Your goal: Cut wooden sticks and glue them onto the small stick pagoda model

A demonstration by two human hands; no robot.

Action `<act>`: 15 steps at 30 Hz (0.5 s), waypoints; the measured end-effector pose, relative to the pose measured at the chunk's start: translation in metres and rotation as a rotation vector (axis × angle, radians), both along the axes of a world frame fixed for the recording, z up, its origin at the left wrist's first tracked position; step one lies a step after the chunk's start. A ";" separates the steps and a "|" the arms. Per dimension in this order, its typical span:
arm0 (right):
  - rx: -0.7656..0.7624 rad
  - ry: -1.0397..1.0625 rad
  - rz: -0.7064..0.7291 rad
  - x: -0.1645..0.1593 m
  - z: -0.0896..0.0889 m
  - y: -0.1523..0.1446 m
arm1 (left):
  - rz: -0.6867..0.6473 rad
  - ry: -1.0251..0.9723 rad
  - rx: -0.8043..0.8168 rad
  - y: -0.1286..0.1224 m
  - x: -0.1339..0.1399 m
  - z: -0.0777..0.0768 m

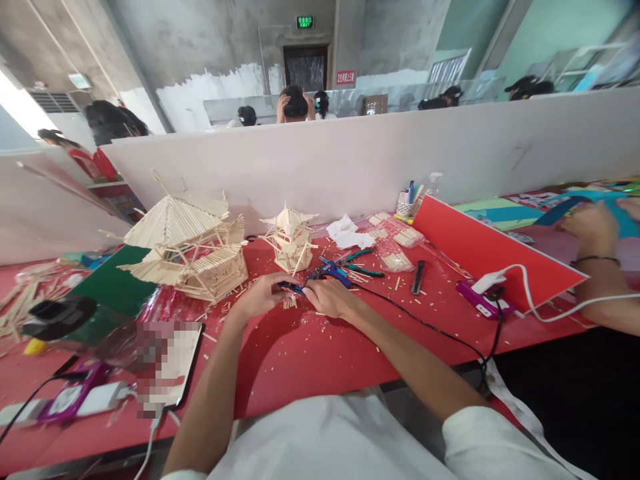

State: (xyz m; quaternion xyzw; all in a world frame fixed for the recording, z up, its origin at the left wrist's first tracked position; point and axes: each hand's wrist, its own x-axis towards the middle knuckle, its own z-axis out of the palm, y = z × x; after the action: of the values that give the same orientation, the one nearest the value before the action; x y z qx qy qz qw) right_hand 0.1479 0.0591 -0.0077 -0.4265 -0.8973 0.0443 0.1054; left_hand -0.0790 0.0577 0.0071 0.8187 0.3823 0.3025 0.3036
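My left hand (260, 295) is curled, thumb and fingers closed at the left end of a small dark-blue tool (291, 287). At the other end of it, my right hand (327, 297) is closed too, its fingertips bent down. The tool's kind is mostly hidden by my fingers. Short wooden sticks (290, 303) lie just below it on the red table. Right behind my right hand rests a blue glue gun (335, 271) with a black cord. Green-handled pliers (367, 270) lie to its right. A small stick pavilion (290, 243) stands behind my hands.
A larger stick pavilion (195, 250) stands left, near a dark bottle (75, 323) and a tablet-like device (183, 353). Rightward are a utility knife (418, 277), bagged sticks (393, 243), a red board (490, 247) and a power strip (483, 299). Another person's hand (593, 227) is beyond.
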 end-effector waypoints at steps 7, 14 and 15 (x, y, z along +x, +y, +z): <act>0.002 0.013 0.005 -0.001 -0.004 0.003 | 0.021 0.009 -0.018 0.001 0.000 -0.001; 0.028 -0.002 -0.003 0.002 -0.004 0.006 | 0.023 -0.016 -0.041 -0.004 0.001 0.005; 0.034 -0.001 -0.007 0.003 -0.004 0.007 | 0.022 -0.023 -0.033 -0.005 0.001 0.005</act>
State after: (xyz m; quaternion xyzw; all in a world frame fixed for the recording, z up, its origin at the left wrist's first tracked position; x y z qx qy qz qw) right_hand 0.1511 0.0665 -0.0116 -0.4277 -0.8964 0.0284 0.1125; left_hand -0.0780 0.0531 0.0125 0.8057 0.3926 0.3089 0.3182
